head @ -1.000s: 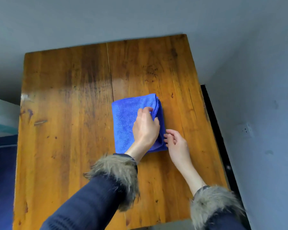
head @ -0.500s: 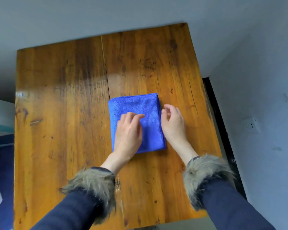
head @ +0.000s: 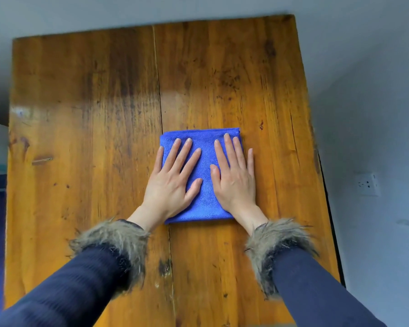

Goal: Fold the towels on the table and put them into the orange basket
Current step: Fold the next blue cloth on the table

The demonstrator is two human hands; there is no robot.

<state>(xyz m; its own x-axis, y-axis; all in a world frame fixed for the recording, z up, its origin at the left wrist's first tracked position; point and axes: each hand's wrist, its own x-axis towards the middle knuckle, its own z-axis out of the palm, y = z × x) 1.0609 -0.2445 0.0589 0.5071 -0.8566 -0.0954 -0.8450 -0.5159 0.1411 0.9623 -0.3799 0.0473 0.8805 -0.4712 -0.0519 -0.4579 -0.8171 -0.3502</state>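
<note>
Towel (head: 204, 159), blue, folded into a compact square, lies flat on the wooden table (head: 80, 138), right of the plank seam and nearer the right edge than the left, roughly midway between far and near edges. Folded layers show along its far edge. Left hand (head: 171, 185) lies palm down on the towel's left half, fingers straight and spread, thumb out to the right; the little finger runs along the towel's left edge. Right hand (head: 235, 181) lies palm down on the right half, fingers straight and close together, little finger slightly apart and over the towel's right edge onto the wood, thumb angled toward the left hand. Thumbs near each other, not touching; a strip of blue shows between the hands. Both wrists come from fur cuffs (head: 276, 246) on dark navy sleeves (head: 316, 291). Wall socket (head: 367, 184) on the grey wall beyond the table's right edge.
</note>
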